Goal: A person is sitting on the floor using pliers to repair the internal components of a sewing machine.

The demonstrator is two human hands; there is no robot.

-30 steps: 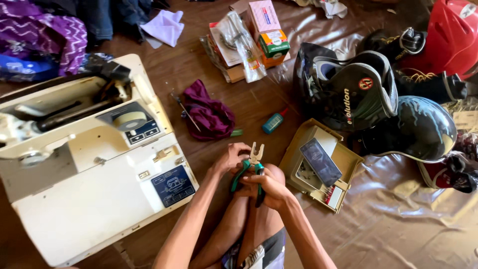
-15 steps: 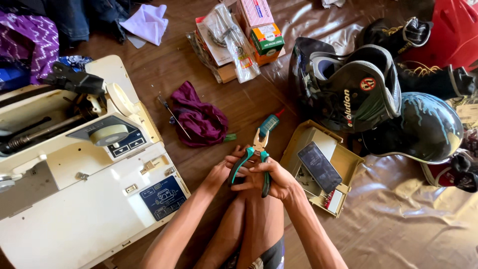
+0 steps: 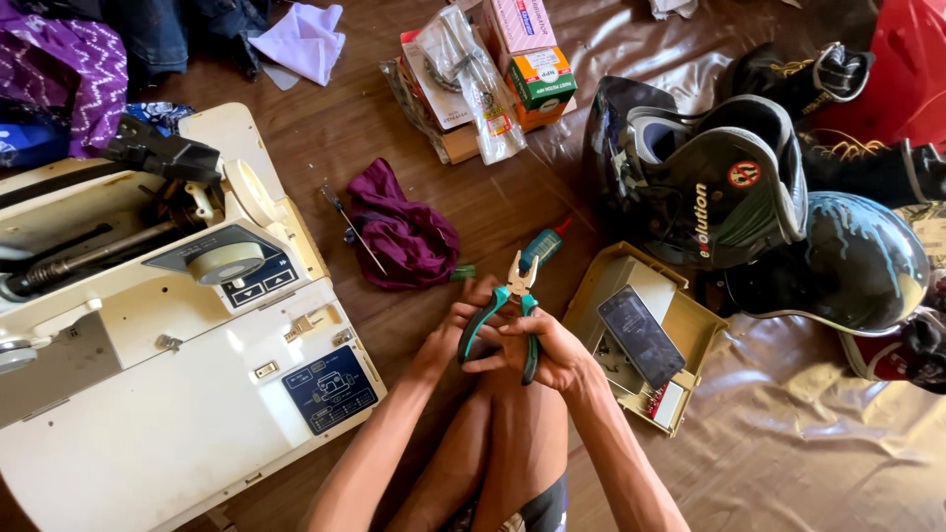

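**Pliers Held in Both Hands Above the Knees**

Leftmost, a cream sewing machine [image 3: 168, 394] lay tipped on the wooden floor [image 3: 493, 197], with its upper housing open and a dark shaft visible inside. A purple patterned cloth [image 3: 69, 69] sat beyond it at the far left corner. To the right of the machine, a maroon rag [image 3: 404, 236] lay crumpled on the floor, with a thin screwdriver [image 3: 350, 229] just beside its left edge.

At centre, the left hand [image 3: 448, 340] and the right hand [image 3: 547, 350] met over the person's raised knees. Both gripped a pair of green-handled pliers [image 3: 507, 310]: the left fingers [image 3: 463, 320] were curled around the left handle, and the right fingers [image 3: 512, 330] were closed on the right handle. The metal nose pointed away from the person. A small teal bottle with a red tip [image 3: 540, 246] lay on the floor just past the nose.

Farther back stood a stack of small cardboard boxes [image 3: 532, 69] with a clear plastic bag [image 3: 473, 79] against it. Right of the hands, a tan plastic cover [image 3: 680, 315] lay open-side up, carrying a dark phone [image 3: 641, 337]. Two dark helmets [image 3: 709, 177] rested at the right on a brown plastic sheet [image 3: 788, 443].
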